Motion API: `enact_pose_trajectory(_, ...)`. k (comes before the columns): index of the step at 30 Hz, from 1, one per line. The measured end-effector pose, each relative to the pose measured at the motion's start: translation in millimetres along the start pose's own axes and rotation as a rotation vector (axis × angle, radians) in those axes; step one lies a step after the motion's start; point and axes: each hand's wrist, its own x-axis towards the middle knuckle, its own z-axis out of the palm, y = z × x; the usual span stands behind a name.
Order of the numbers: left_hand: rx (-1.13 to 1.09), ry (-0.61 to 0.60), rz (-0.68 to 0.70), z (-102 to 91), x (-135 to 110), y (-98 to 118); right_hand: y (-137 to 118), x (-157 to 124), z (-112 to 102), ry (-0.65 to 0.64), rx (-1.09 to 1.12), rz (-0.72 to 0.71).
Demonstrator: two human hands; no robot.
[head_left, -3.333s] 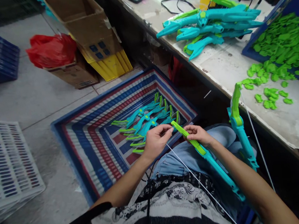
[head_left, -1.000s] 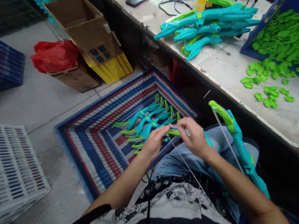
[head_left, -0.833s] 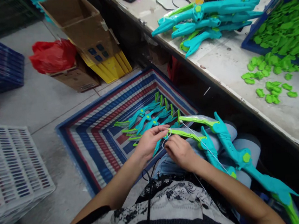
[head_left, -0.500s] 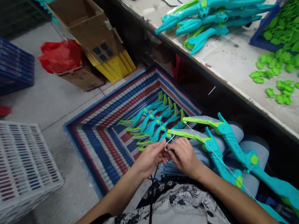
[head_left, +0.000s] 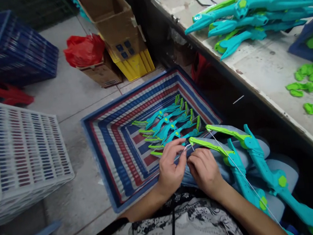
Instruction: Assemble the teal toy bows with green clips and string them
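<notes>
Just now the L grip (head_left: 172, 164) is up at the green tip of the near bow (head_left: 242, 179), thumb & forefinger closed on the white cord (head_left: 187, 146) right beside that tip. R grip (head_left: 206, 170) sits just below, fingers bunched narrow; a thin bit of cord runs down to them, but can't tell if they pinch it. Means, prob., that the work is at the cord end, w/ the cord not yet looking settled on the tip.

Near bow's pos.: across the person's lap (head_left: 263, 147), side by side w/ a second bow (head_left: 261, 159), no hand on either body.

Vs. approx. half a sec. ago: L grip is higher & pinched, not low w/ fingers loose; the cord's wide curl by the tip is smaller. Vs. the earliest frame: R grip is off the green limb it holds there. Both bows lie as in the last frame. View's swung L, so the tub (head_left: 99, 167) & its row of bows (head_left: 171, 125) sit further R, and the blue bin (head_left: 301, 40) on the counter (head_left: 249, 73) is mostly cut off.
</notes>
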Motion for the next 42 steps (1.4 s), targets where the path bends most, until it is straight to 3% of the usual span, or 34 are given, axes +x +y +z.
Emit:
enact_pose_trajectory(2,-0.11,0.015,-0.025,12.2,5.3,-0.6,1.8,6.6,-2.1,0.028,-0.002,0.0)
enact_pose_trajectory(6,-0.425,-0.026,-0.265,31.7,22.3,-0.8,12.1,17.7,-15.0,0.088,-0.009,0.033)
enact_pose_trajectory(9,-0.61,-0.172,-0.434,30.5,35.3,-1.1,22.0,27.2,-22.8,0.147,-0.027,0.06)
enact_pose_trajectory(12,-0.661,-0.323,-0.495,19.9,45.7,-0.7,27.6,36.2,-23.1,0.166,0.024,0.071)
enact_pose_trajectory(17,-0.617,-0.379,-0.513,10.0,56.2,3.6,30.1,44.8,-18.4,0.174,0.211,0.171)
enact_pose_trajectory(22,-0.599,-0.303,-0.536,16.0,53.6,6.5,34.8,45.4,-22.7,0.1,0.412,0.254)
enact_pose_trajectory(25,-0.606,-0.267,-0.55,21.3,51.9,7.2,35.7,41.8,-22.4,0.076,0.43,0.305)
enact_pose_trajectory(28,-0.612,-0.229,-0.561,26.5,51.6,9.6,34.8,38.1,-19.3,0.16,0.381,0.343)
enact_pose_trajectory(31,-0.638,-0.178,-0.552,29.9,52.6,13.3,37.0,38.3,-20.3,0.2,0.27,0.211)
enact_pose_trajectory(34,-0.703,-0.203,-0.601,29.2,54.5,16.0,43.5,42.1,-27.7,0.139,0.165,0.062)
enact_pose_trajectory(39,-0.587,-0.372,-0.563,23.4,55.9,16.5,50.2,46.0,-40.4,0.061,0.047,0.002)
enact_pose_trajectory(42,-0.46,-0.384,-0.48,24.0,55.6,15.0,50.3,43.7,-42.0,0.046,0.085,0.038)
